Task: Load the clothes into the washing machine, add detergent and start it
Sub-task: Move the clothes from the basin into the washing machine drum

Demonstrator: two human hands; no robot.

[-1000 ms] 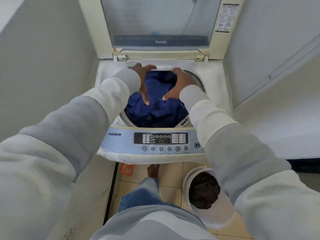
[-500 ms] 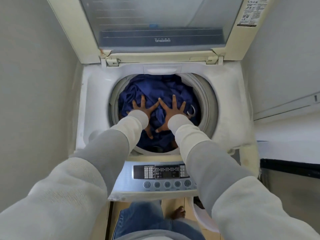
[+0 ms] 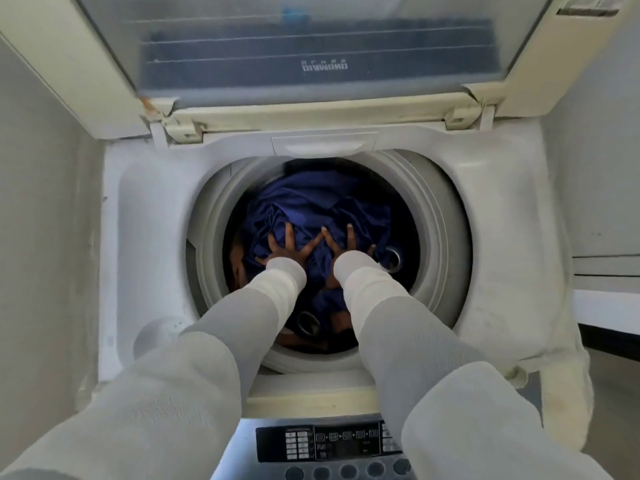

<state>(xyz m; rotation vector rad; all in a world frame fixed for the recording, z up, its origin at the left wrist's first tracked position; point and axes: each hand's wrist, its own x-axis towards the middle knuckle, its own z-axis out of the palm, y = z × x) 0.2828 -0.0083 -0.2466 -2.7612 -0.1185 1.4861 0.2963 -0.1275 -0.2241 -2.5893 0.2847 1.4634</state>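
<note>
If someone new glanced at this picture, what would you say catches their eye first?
Probably the deep blue cloth bundled in the round drum at the centre, vivid against the pale washing machine. The left hand and right hand lie on it, fingers spread, both arms in light grey sleeves. Behind, the lid stands open; the control panel sits at the near edge.

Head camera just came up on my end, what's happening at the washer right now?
A person is leaning over an open top-loading washing machine with its lid raised. Both the left hand and the right hand are deep in the drum, fingers spread flat on a blue garment, pressing it down rather than gripping it. The control panel sits at the near edge, untouched. No detergent is in view.
</note>
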